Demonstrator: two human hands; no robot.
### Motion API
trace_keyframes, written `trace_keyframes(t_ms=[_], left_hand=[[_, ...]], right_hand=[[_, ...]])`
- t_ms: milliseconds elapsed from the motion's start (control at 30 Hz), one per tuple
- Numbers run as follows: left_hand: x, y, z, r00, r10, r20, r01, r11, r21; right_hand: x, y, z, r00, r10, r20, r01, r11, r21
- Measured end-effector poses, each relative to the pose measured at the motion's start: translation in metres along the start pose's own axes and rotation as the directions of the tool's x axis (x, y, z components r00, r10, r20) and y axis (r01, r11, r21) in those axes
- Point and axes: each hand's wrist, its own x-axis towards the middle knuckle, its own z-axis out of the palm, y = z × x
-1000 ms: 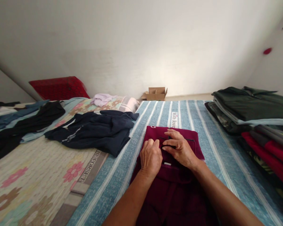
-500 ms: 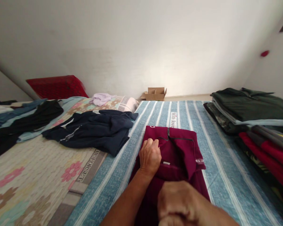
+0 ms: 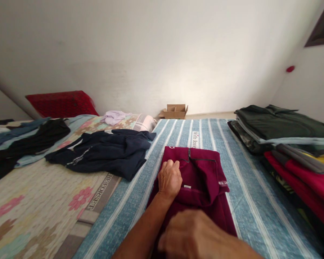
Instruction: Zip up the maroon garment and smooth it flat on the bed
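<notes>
Maroon garment [image 3: 193, 199]: left hand [image 3: 170, 178] clutches its collar [image 3: 209, 174], fingertips hidden; blurred right hand [image 3: 196, 233] covers its lower part, grip unclear.

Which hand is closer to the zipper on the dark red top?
Left. The left hand is on the dark red top, just left of the zipper. The right hand, blurry, is farther away, down nearer the person's body.
</notes>
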Motion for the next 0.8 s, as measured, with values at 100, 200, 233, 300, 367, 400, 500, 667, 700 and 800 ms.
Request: trace_keyframes(t_ms=[100,200,233,300,367,400,500,667,700,800], left_hand=[[-0.001,0.000,0.000,1.000,-0.005,0.013,0.005,1.000,0.020],[-0.002,0.000,0.001,1.000,0.001,-0.003,-0.001,1.000,0.020],[-0.002,0.000,0.002,1.000,0.004,-0.014,-0.004,1.000,0.017],[-0.002,0.000,0.003,1.000,0.001,-0.020,-0.001,1.000,0.011],[-0.003,0.000,0.004,1.000,-0.002,-0.020,0.002,1.000,0.004],[-0.003,0.000,0.004,1.000,-0.004,-0.019,0.004,1.000,0.001],[-0.003,0.001,0.003,1.000,-0.013,-0.016,0.013,1.000,-0.005],[-0.002,0.000,-0.001,0.999,-0.037,0.040,0.038,0.999,-0.025],[-0.002,0.000,-0.001,0.998,-0.035,0.047,0.037,0.999,-0.025],[-0.002,-0.001,0.001,1.000,-0.011,0.018,0.012,0.999,-0.035]], right_hand=[[0.006,0.040,-0.030,0.911,0.203,-0.358,-0.272,0.950,-0.153],[0.010,0.082,-0.046,0.788,0.219,-0.575,-0.393,0.899,-0.196],[0.011,0.094,-0.047,0.768,0.222,-0.601,-0.407,0.893,-0.191],[0.014,0.113,-0.044,0.750,0.231,-0.620,-0.418,0.892,-0.173],[0.019,0.125,-0.039,0.758,0.222,-0.613,-0.403,0.899,-0.172],[0.022,0.127,-0.037,0.763,0.209,-0.612,-0.388,0.905,-0.176],[0.029,0.123,-0.038,0.754,0.166,-0.636,-0.302,0.947,-0.111],[0.017,0.064,-0.037,0.823,0.172,-0.542,-0.125,0.985,0.122],[0.011,0.049,-0.033,0.881,0.165,-0.444,-0.115,0.984,0.137],[-0.005,0.012,-0.014,0.990,0.068,-0.120,-0.053,0.991,0.126]])
